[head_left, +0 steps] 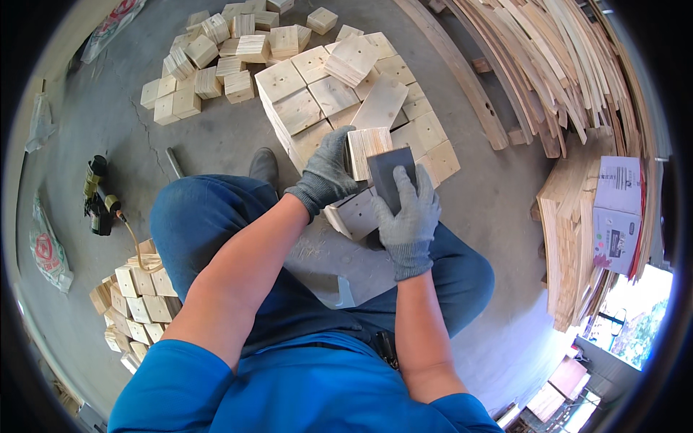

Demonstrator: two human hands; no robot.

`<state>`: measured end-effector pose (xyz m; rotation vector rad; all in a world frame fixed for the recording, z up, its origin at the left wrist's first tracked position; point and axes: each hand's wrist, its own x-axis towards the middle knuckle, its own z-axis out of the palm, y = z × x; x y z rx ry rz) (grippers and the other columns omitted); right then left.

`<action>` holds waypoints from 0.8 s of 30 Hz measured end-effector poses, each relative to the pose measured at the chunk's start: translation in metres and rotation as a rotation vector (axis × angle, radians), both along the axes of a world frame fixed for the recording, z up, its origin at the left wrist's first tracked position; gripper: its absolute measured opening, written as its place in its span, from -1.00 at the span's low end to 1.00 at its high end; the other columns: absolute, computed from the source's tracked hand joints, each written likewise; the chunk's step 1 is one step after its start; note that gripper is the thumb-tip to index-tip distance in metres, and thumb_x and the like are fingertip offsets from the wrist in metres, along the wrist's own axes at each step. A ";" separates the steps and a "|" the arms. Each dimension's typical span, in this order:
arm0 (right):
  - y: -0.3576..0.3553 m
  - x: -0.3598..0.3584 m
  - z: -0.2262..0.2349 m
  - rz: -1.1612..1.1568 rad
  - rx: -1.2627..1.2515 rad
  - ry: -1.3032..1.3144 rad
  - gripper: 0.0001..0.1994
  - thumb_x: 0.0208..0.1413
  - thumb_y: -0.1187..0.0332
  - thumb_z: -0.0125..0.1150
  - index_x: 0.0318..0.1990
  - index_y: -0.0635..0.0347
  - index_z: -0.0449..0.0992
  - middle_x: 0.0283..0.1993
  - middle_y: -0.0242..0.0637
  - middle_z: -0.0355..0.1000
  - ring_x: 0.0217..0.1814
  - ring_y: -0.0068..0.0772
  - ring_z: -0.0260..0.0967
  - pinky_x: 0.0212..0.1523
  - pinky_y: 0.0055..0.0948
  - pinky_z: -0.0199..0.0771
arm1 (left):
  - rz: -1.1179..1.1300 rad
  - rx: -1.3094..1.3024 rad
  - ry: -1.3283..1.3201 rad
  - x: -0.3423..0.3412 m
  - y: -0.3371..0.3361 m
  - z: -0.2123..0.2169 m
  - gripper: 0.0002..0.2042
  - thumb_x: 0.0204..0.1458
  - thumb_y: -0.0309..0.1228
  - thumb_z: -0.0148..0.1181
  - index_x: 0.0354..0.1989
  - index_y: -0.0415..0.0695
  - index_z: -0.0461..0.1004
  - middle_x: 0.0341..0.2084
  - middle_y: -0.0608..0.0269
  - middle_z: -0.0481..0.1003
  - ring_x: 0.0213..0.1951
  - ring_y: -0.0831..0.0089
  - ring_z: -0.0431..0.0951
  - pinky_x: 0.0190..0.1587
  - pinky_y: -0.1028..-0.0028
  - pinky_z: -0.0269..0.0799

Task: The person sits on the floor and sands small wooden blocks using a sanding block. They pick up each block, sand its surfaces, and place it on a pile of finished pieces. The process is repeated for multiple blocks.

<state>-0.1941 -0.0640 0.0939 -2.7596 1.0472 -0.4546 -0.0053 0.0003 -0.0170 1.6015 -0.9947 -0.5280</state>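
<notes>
My left hand (326, 173), in a grey knit glove, grips a small square wooden block (364, 144) by its edge, held upright above my lap. My right hand (408, 209), also gloved, presses a dark grey sanding pad (388, 173) flat against the block's near face. Another pale wooden block (354, 216) lies under both hands on my knees. I am sitting in blue trousers and a blue shirt.
A tidy stack of square wooden blocks (325, 94) stands just ahead, with loose blocks (209, 65) at the far left and another pile (137, 296) by my left side. A nail gun (97, 195) lies on the concrete floor. Long wooden slats (563, 65) and a cardboard box (617, 213) fill the right.
</notes>
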 end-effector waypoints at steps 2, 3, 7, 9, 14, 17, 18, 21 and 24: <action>-0.014 0.023 0.006 -0.011 0.019 0.035 -0.31 0.05 0.12 0.54 0.39 -0.08 0.51 0.52 0.10 0.25 0.40 0.32 0.34 0.32 0.23 0.37 | -0.007 -0.030 0.039 0.001 0.000 -0.002 0.05 -0.26 -0.35 0.77 0.45 -0.07 0.19 0.21 0.15 0.40 0.23 0.29 0.49 0.35 0.29 0.45; -0.022 0.037 0.007 -0.008 0.035 0.037 -0.31 0.05 0.12 0.54 0.39 -0.07 0.51 0.52 0.08 0.26 0.40 0.32 0.34 0.32 0.23 0.37 | -0.013 -0.058 0.112 0.002 -0.001 -0.011 0.04 -0.26 -0.35 0.76 0.45 -0.07 0.20 0.21 0.15 0.40 0.23 0.30 0.49 0.35 0.29 0.45; -0.056 0.075 0.007 -0.005 0.045 0.019 -0.35 0.07 0.13 0.52 0.36 -0.06 0.54 0.51 0.02 0.29 0.40 0.26 0.35 0.32 0.20 0.38 | 0.005 -0.070 0.102 0.000 -0.005 -0.015 0.04 -0.26 -0.35 0.77 0.44 -0.07 0.20 0.21 0.15 0.41 0.23 0.33 0.48 0.34 0.29 0.46; -0.063 0.084 0.005 -0.006 0.067 0.006 -0.35 0.06 0.13 0.53 0.36 -0.05 0.56 0.50 0.02 0.31 0.40 0.23 0.36 0.34 0.19 0.37 | 0.002 -0.051 0.181 0.001 -0.006 -0.014 0.03 -0.26 -0.33 0.77 0.43 -0.07 0.21 0.20 0.12 0.41 0.23 0.31 0.49 0.34 0.28 0.46; -0.041 0.062 0.005 -0.049 0.067 0.009 -0.30 0.06 0.13 0.55 0.40 -0.02 0.52 0.51 0.10 0.28 0.44 0.27 0.33 0.39 0.22 0.33 | 0.005 0.011 0.032 0.004 0.000 0.006 -0.01 -0.22 -0.23 0.76 0.41 -0.09 0.25 0.19 0.03 0.41 0.23 0.19 0.51 0.33 0.24 0.46; -0.016 0.034 0.004 -0.039 0.068 0.006 -0.28 0.05 0.13 0.57 0.41 -0.02 0.51 0.53 0.15 0.25 0.47 0.30 0.29 0.42 0.24 0.29 | -0.008 0.036 -0.001 0.006 0.002 0.013 -0.04 -0.19 -0.16 0.74 0.40 -0.09 0.28 0.21 -0.04 0.41 0.25 0.05 0.50 0.35 0.22 0.45; -0.008 0.024 0.005 -0.037 0.072 0.006 -0.27 0.04 0.14 0.58 0.41 -0.02 0.50 0.54 0.17 0.24 0.48 0.31 0.28 0.43 0.24 0.28 | -0.012 0.042 -0.003 0.005 0.002 0.018 -0.04 -0.20 -0.16 0.74 0.40 -0.09 0.28 0.21 -0.05 0.41 0.25 0.05 0.50 0.35 0.22 0.44; 0.011 0.003 0.004 0.003 0.082 -0.012 -0.25 0.04 0.16 0.60 0.43 -0.02 0.49 0.55 0.19 0.23 0.48 0.34 0.27 0.44 0.24 0.26 | -0.011 0.054 -0.009 0.008 0.003 0.018 -0.04 -0.19 -0.15 0.74 0.40 -0.09 0.29 0.22 -0.06 0.40 0.28 0.04 0.49 0.38 0.22 0.43; 0.017 -0.007 0.002 0.021 0.083 -0.037 -0.24 0.03 0.17 0.60 0.44 -0.04 0.48 0.54 0.20 0.24 0.46 0.34 0.28 0.43 0.23 0.26 | -0.011 0.034 0.006 0.006 0.001 0.017 -0.04 -0.19 -0.14 0.74 0.41 -0.09 0.28 0.23 -0.07 0.40 0.29 0.03 0.48 0.39 0.22 0.41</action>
